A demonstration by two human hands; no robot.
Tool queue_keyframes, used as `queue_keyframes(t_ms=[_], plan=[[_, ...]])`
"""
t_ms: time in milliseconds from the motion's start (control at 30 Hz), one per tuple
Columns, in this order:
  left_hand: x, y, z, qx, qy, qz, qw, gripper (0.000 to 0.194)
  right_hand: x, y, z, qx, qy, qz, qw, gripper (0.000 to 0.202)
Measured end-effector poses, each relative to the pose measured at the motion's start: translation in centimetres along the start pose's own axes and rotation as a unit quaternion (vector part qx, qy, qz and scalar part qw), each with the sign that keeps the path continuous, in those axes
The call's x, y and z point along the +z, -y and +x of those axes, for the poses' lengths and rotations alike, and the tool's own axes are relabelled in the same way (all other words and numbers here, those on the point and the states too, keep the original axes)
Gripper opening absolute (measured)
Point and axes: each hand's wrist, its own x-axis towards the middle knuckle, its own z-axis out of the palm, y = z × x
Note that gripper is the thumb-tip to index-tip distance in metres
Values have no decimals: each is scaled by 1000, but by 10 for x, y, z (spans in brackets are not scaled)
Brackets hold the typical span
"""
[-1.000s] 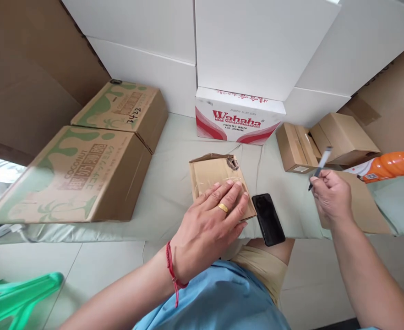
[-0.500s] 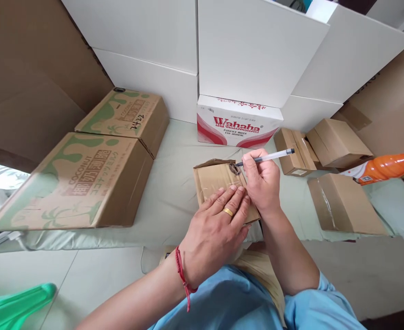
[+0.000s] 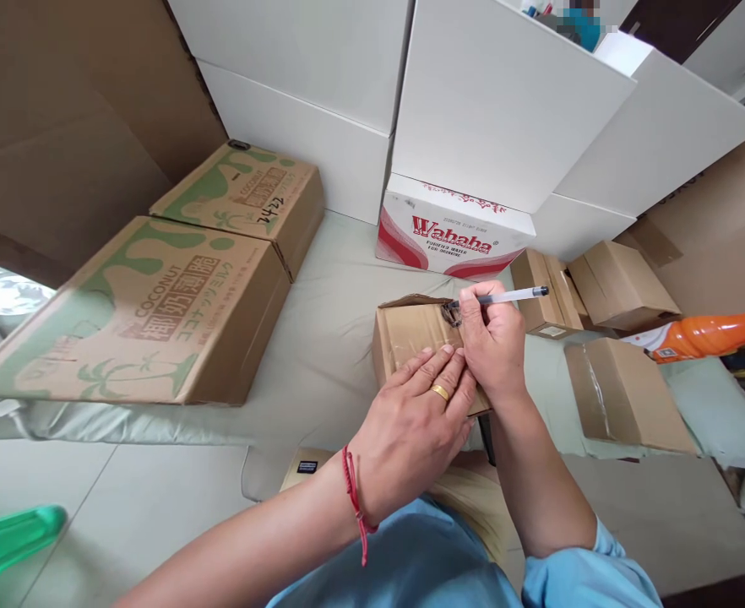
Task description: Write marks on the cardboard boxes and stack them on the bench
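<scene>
On the pale green desk (image 3: 331,338), near its front edge, a small box (image 3: 407,331) sits beneath the flat left hand (image 3: 418,420), fingers nearly together. The right hand (image 3: 494,346) is clamped on a pen (image 3: 517,295) at the box's far right corner, long axis roughly along the desk's length, dark end pointing rightward
</scene>
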Motion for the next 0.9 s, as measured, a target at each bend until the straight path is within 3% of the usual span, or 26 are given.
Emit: queue_keyframes(t_ms=[900], plan=[[2, 1, -1, 9, -36, 5, 999, 38, -3, 4, -4, -21, -6, -26, 999, 27]])
